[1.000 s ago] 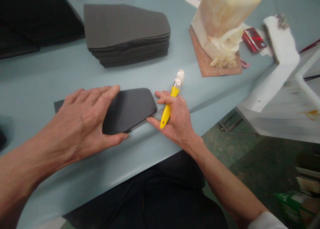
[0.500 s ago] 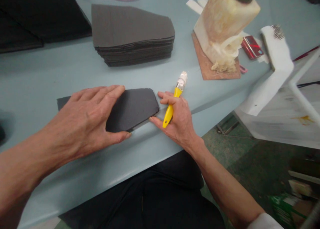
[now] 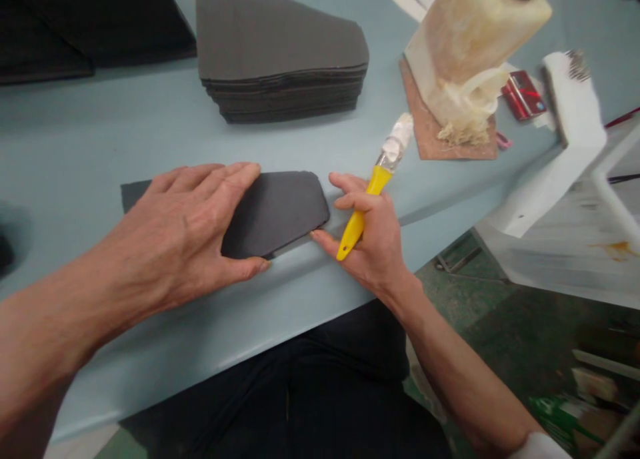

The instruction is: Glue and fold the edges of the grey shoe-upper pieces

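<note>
A dark grey flat panel (image 3: 283, 209) with an angled right end lies on the blue-green table. My left hand (image 3: 193, 219) spans it, fingertips along the far edge and thumb along the near edge. In my right hand (image 3: 377, 235) a yellow-handled paintbrush (image 3: 365, 209) is tucked between the fingers, its bristles coated white and pointing up and away. The right thumb tip touches the panel's near right corner. Behind the panel stands a stack of similar grey panels (image 3: 280, 45).
A stained plastic jug (image 3: 475, 39) with a dark cap stands on a brown board (image 3: 433, 135). Beside it are a red box (image 3: 523, 95) and a white bent piece (image 3: 575, 125). Large black sheets (image 3: 100, 25) lie at the far left. The table's front edge runs before my lap.
My right hand and the brush have shifted slightly right, the brush tilting further right. The whole view has moved a little; my left hand stays on the panel.
</note>
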`<state>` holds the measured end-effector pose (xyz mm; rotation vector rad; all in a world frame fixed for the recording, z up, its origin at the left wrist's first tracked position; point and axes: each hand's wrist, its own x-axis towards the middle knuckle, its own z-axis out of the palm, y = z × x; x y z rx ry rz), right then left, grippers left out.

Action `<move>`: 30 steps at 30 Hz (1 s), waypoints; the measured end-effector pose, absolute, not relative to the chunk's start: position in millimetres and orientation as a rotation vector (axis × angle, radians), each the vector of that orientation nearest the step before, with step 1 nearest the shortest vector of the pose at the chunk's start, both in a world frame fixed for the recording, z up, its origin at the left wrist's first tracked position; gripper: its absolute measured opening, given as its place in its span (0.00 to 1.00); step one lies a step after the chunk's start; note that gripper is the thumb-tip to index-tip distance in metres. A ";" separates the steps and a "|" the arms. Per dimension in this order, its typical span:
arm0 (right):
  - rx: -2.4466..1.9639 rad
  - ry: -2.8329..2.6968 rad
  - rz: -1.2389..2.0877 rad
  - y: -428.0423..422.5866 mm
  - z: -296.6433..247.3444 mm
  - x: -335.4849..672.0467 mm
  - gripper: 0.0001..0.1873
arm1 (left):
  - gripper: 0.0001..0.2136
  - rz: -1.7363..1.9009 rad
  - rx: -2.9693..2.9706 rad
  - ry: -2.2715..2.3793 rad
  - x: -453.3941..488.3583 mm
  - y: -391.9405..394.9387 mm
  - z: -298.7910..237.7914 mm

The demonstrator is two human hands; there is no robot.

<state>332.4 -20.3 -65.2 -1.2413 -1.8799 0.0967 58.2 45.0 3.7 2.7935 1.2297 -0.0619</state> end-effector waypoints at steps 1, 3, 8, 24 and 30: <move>-1.219 -1.908 0.097 -19.0 -61.8 331.9 0.22 | 0.51 -0.066 2.782 1.238 58.6 44.4 4.2; -1.167 -1.978 0.103 -16.0 -54.5 329.9 0.20 | 0.51 -0.057 2.753 1.246 59.7 43.2 5.6; -1.021 -2.143 0.140 -8.3 -42.4 324.9 0.14 | 0.47 -0.020 2.752 1.225 63.1 40.5 8.8; -1.006 -2.209 0.098 -4.8 -32.5 317.0 0.11 | 0.47 -0.049 2.679 1.301 65.2 37.6 7.4; -1.087 -2.168 0.127 3.2 -29.9 299.3 0.08 | 0.46 -0.036 2.655 1.296 64.6 37.6 7.8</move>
